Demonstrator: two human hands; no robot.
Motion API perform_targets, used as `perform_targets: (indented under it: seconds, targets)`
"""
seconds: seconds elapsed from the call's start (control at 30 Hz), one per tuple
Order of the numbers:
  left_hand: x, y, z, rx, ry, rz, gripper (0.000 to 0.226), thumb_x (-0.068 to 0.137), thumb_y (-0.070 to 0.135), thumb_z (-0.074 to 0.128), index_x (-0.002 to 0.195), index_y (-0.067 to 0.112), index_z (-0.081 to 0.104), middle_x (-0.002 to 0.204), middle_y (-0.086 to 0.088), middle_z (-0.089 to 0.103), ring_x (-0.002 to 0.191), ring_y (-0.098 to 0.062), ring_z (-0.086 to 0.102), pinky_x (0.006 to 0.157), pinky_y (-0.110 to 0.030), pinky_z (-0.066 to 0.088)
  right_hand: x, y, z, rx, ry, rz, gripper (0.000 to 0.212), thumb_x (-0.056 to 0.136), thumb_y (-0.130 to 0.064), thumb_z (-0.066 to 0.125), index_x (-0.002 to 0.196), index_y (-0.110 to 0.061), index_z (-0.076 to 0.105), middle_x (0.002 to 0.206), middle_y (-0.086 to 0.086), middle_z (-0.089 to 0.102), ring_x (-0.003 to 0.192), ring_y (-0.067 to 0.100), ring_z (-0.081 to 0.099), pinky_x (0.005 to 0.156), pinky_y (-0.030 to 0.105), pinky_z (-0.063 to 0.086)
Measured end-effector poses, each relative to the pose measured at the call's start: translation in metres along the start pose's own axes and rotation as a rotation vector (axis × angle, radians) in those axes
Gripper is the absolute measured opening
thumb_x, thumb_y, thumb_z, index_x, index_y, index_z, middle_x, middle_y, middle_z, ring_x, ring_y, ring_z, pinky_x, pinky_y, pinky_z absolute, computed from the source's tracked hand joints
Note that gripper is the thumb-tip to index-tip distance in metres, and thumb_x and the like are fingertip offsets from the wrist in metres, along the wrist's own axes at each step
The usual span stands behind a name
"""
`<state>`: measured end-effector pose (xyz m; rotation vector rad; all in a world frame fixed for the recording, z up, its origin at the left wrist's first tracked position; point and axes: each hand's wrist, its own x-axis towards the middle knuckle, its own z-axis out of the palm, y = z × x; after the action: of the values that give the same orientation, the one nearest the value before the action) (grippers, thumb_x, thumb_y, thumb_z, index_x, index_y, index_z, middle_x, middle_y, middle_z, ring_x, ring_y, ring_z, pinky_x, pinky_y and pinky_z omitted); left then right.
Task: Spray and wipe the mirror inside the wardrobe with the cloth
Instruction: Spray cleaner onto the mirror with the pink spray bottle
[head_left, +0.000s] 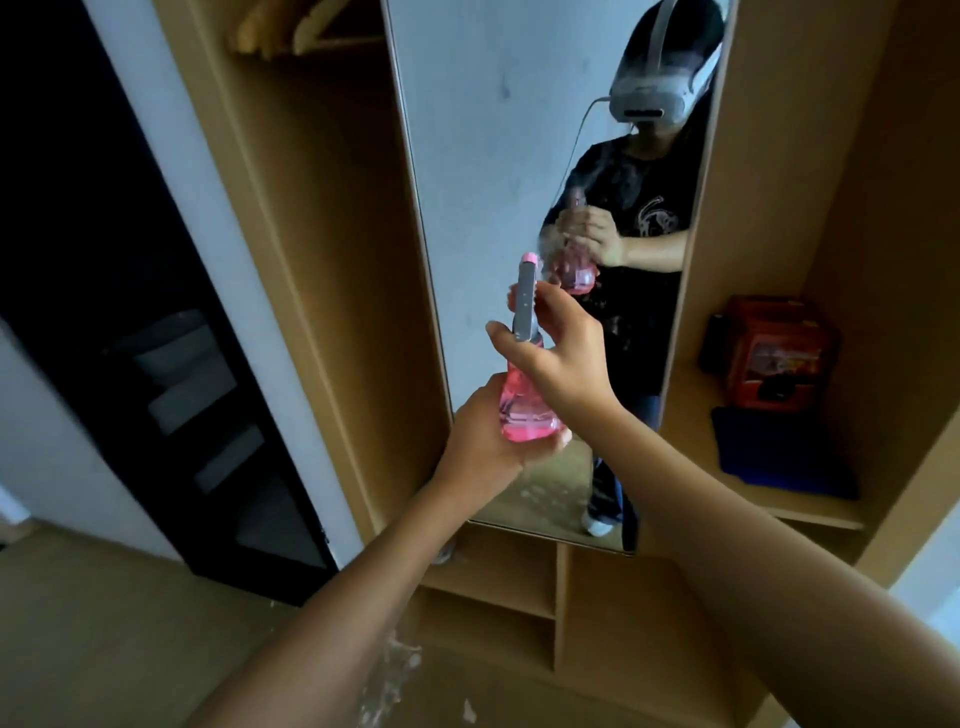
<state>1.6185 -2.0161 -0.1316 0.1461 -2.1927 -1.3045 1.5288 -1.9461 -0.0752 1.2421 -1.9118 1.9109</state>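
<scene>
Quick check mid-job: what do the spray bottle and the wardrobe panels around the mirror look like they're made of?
Spray bottle: clear pink-tinted plastic by the look, glossy, liquid visible through it; its grey head looks like matte opaque plastic. Wardrobe panels: flat tan board, probably laminate or veneered particleboard, with a smooth, even, low-sheen surface and no clear grain. Mirror: reflective glass, with some smudges.

Both arms outstretched; left hand (483, 436) cupped, right hand (550, 353) curled.
</scene>
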Motion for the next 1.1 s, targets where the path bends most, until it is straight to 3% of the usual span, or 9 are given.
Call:
perform_targets:
  seconds: [0.13,0.23,0.3,0.43,0.63,0.7,0.8,0.9,1.1]
  targets:
    - [0.005,-0.006,-0.036,0.087,0.085,-0.042,0.059,0.067,0.024,0.086,0.118,0.021,0.056,0.102,0.019,0.058,0.091,0.012,0.057,0.077,-0.002,0.045,0.014,-0.015,0.028,-0.007,-0.028,-0.04,0.037,0.081,-0.032,0.078,0.105,-0.008,0.062,0.1,0.005,0.068,0.1,0.015,0.064,0.088,0.037,0.053]
    - [0.023,-0.002,-0.056,0.108,0.073,-0.026,0.029,0.079,0.011,0.076,0.101,0.023,0.061,0.089,0.0,0.068,0.083,-0.004,0.068,0.069,-0.021,0.055,0.031,-0.02,0.042,-0.021,-0.056,-0.074,0.04,0.079,-0.042,0.078,0.104,-0.016,0.06,0.09,-0.011,0.061,0.084,0.001,0.058,0.078,0.024,0.047]
    - [0.038,0.004,-0.065,0.156,0.078,0.008,0.02,0.079,0.019,0.074,0.094,0.024,0.063,0.085,-0.003,0.071,0.08,-0.015,0.069,0.066,-0.032,0.058,0.046,-0.021,0.048,-0.039,-0.065,-0.092,0.038,0.078,-0.044,0.078,0.101,-0.021,0.057,0.085,-0.016,0.056,0.078,-0.002,0.054,0.074,0.017,0.041]
    - [0.071,0.007,-0.088,0.219,0.057,0.067,0.029,0.072,0.037,0.079,0.095,0.034,0.062,0.083,0.019,0.07,0.079,0.01,0.063,0.063,-0.006,0.049,0.085,-0.022,0.059,-0.053,-0.016,-0.127,0.042,0.077,-0.043,0.079,0.104,-0.017,0.059,0.096,-0.004,0.064,0.087,0.006,0.061,0.077,0.019,0.047]
    - [0.123,0.007,-0.113,0.217,0.073,0.11,0.045,0.069,0.048,0.08,0.105,0.029,0.061,0.086,0.025,0.065,0.083,0.019,0.058,0.063,0.001,0.043,0.137,-0.029,0.081,-0.085,0.056,-0.216,0.032,0.077,-0.03,0.077,0.092,-0.007,0.061,0.082,0.007,0.065,0.075,0.02,0.061,0.068,0.031,0.048]
    - [0.133,0.009,-0.124,0.181,0.077,0.128,0.044,0.068,0.046,0.082,0.102,0.035,0.059,0.086,0.028,0.066,0.084,0.019,0.059,0.065,0.001,0.043,0.152,-0.032,0.086,-0.086,0.079,-0.2,0.029,0.077,-0.024,0.078,0.093,-0.005,0.063,0.082,0.006,0.066,0.078,0.022,0.063,0.072,0.034,0.05]
    - [0.145,0.013,-0.139,0.138,0.064,0.179,0.042,0.067,0.042,0.084,0.099,0.039,0.057,0.085,0.033,0.066,0.083,0.015,0.061,0.066,-0.002,0.044,0.17,-0.041,0.092,-0.095,0.099,-0.191,0.023,0.077,-0.018,0.079,0.091,-0.007,0.064,0.075,-0.012,0.059,0.071,0.002,0.059,0.067,0.019,0.049]
    - [0.155,0.018,-0.154,0.096,0.064,0.232,0.042,0.068,0.04,0.083,0.103,0.033,0.061,0.091,0.018,0.07,0.086,0.004,0.065,0.077,-0.018,0.052,0.183,-0.058,0.101,-0.113,0.115,-0.204,0.019,0.075,-0.016,0.079,0.086,-0.009,0.064,0.072,-0.012,0.06,0.065,-0.004,0.054,0.061,0.011,0.044]
    - [0.169,0.035,-0.184,0.029,0.021,0.28,0.043,0.069,0.036,0.084,0.106,0.026,0.064,0.095,0.008,0.072,0.09,-0.011,0.069,0.085,-0.04,0.056,0.199,-0.093,0.119,-0.123,0.181,-0.148,0.033,0.07,-0.022,0.075,0.087,0.002,0.062,0.082,0.024,0.062,0.067,0.028,0.054,0.069,0.048,0.05]
